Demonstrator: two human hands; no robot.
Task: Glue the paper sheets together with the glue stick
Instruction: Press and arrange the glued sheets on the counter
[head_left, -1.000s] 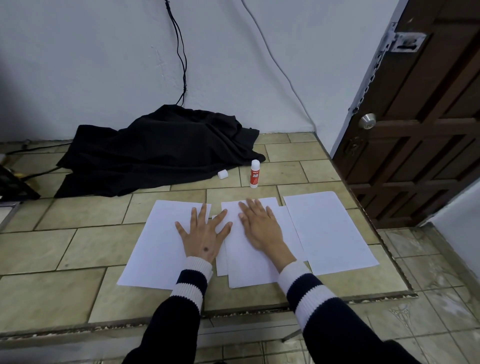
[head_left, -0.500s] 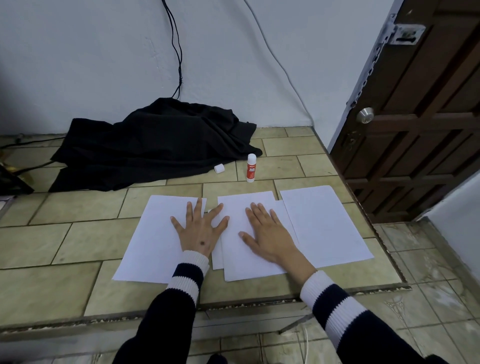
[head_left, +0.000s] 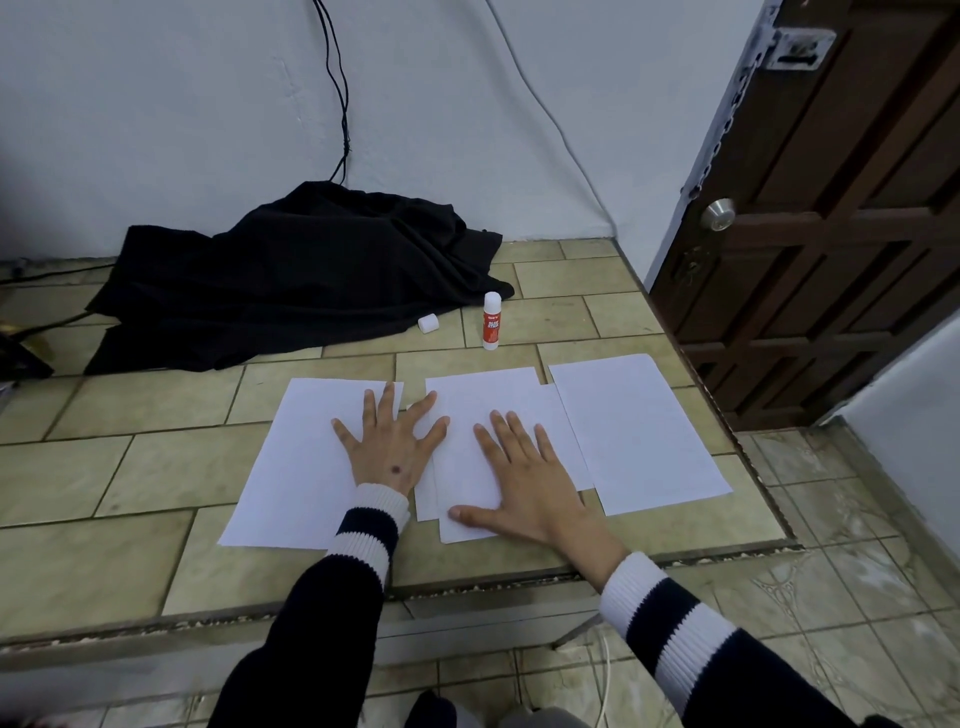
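Three groups of white paper lie on the tiled counter: a left sheet (head_left: 296, 467), a middle stack of overlapping sheets (head_left: 483, 405) and a right sheet (head_left: 639, 431). My left hand (head_left: 389, 447) lies flat with spread fingers across the seam between the left sheet and the middle stack. My right hand (head_left: 524, 478) presses flat on the middle stack, thumb stretched toward its near-left corner. A red and white glue stick (head_left: 491, 321) stands upright behind the papers, uncapped. Its white cap (head_left: 428, 323) lies to its left.
A crumpled black cloth (head_left: 291, 275) covers the back of the counter (head_left: 130, 467) against the wall. Black cables (head_left: 337, 104) hang above it. A brown door (head_left: 831, 234) stands at the right. The counter's front edge runs just below my wrists.
My right hand has slid toward me along the middle stack, with its thumb now spread near the stack's lower edge. My left hand has stayed in place.
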